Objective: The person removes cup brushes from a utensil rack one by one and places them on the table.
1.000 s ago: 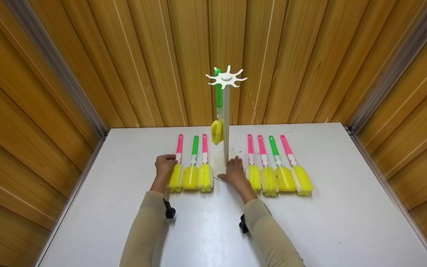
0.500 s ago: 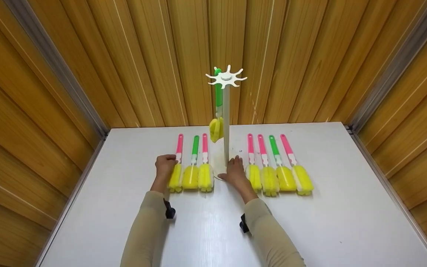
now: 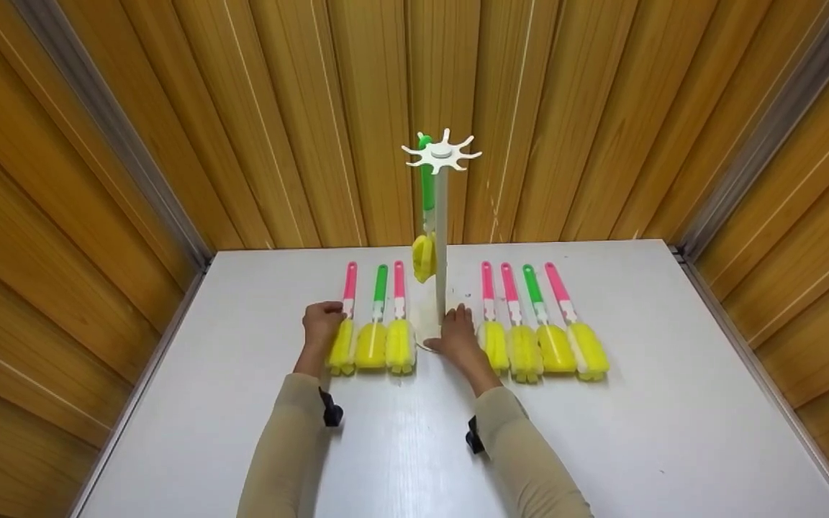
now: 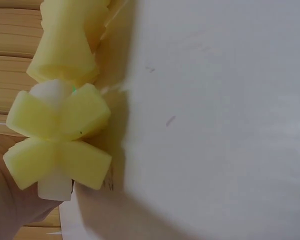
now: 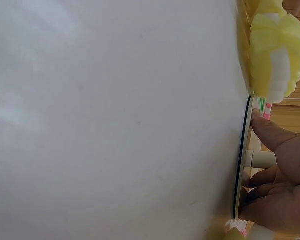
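At the left end of a row of bottle brushes, my left hand (image 3: 322,321) has bent fingers at the white neck of a pink-handled bottle brush (image 3: 342,345) and seems to pinch it. The left wrist view shows a yellow-and-white sponge head (image 4: 60,140) end-on, with the hand mostly hidden behind it. My right hand (image 3: 459,338) rests on the round base (image 3: 425,327) of a white stand (image 3: 441,237), thumb and fingers spread beside the pole. From the stand's hooked top hangs a green-handled brush (image 3: 427,191) with a yellow sponge.
Two more brushes, one green (image 3: 371,345) and one pink (image 3: 400,345), lie left of the stand. Several others lie to its right, including a pink one (image 3: 587,349) at the far end. All rest on a white table (image 3: 673,432) backed by wood-patterned panels (image 3: 299,144).
Both hands keep their places. The hanging green brush swings slightly left and back; the whole view shifts a little.
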Demonstrator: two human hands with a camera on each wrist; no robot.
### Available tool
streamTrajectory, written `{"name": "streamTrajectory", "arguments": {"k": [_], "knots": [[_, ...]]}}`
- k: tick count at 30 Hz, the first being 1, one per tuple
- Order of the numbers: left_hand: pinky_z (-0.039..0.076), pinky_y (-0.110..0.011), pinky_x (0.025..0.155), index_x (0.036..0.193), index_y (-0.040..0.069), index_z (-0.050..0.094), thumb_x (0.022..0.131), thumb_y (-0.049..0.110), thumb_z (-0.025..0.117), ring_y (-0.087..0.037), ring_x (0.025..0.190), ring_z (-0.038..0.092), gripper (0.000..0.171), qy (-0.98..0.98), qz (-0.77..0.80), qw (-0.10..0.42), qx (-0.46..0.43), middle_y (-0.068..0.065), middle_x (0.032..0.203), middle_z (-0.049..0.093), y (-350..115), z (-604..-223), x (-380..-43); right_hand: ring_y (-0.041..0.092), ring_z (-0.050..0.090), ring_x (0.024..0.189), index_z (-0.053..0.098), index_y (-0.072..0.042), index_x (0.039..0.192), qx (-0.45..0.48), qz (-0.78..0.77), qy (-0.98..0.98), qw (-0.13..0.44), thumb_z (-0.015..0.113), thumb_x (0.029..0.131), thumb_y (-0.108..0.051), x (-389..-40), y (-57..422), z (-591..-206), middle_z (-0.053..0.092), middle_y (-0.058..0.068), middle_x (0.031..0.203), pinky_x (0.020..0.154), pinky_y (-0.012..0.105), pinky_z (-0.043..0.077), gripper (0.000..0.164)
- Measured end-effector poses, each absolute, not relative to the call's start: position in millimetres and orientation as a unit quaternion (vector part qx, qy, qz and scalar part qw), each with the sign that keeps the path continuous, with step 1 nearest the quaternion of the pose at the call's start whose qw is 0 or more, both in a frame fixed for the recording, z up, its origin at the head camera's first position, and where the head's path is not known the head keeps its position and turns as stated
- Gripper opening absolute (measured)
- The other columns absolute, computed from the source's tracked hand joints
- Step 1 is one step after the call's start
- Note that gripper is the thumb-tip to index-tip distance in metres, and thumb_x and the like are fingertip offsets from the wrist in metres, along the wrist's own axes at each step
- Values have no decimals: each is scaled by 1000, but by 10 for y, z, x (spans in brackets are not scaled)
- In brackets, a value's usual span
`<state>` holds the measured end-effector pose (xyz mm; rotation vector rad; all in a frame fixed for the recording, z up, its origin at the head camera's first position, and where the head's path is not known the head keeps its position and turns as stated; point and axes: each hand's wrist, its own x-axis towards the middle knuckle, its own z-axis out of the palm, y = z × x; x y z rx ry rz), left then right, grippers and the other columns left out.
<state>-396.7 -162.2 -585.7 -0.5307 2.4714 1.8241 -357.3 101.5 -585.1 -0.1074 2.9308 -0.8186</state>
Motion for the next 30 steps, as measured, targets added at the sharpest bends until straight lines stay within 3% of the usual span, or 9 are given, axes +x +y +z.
{"name": "streamTrajectory", "arguments": {"k": [6,18,30], "knots": [[51,-45,100,123,-9,67,95,-1,61,-36,112,62,30,811,564,-18,-153,-27,124,66,-1625,-5895,-3952,54,25,146,36,26,140,-45,-246,967,52,79,90,-28,-3590,1000,-5868,27,45,152,122,51,22,85],[47,-42,106,132,3,61,100,5,57,-29,118,56,32,790,579,65,-193,-15,131,60,-1611,-5810,-4033,54,21,147,32,26,143,-38,-256,964,63,77,91,-28,-3599,1025,-5826,22,45,154,123,52,20,87],[48,-44,106,130,-2,63,100,5,59,-32,117,58,32,815,556,46,-159,-20,130,63,-1648,-5839,-3990,53,23,147,34,25,142,-34,-260,963,62,79,90,-27,-3563,1005,-5830,24,43,155,123,51,21,86]]}}
